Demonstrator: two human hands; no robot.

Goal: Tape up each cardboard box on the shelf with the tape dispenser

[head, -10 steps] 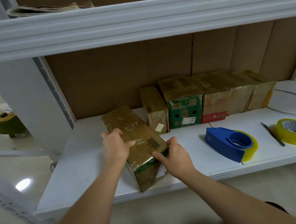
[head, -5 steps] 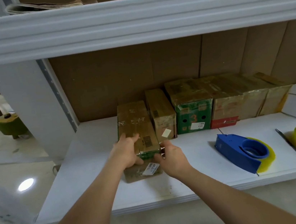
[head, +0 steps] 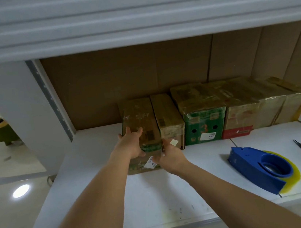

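Head view: white shelf [head: 100, 177] fills the lower frame, a row of taped boxes [head: 231, 110] at centre right — both hands, left hand [head: 131, 145] and right hand [head: 170, 157], fingers spread, press the leftmost cardboard box [head: 139, 119]; blue tape dispenser [head: 258, 168] lies lower right.

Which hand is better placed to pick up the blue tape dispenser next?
Probably the right hand. The tape dispenser lies on its side of the shelf, while the left hand rests on the box, further away.
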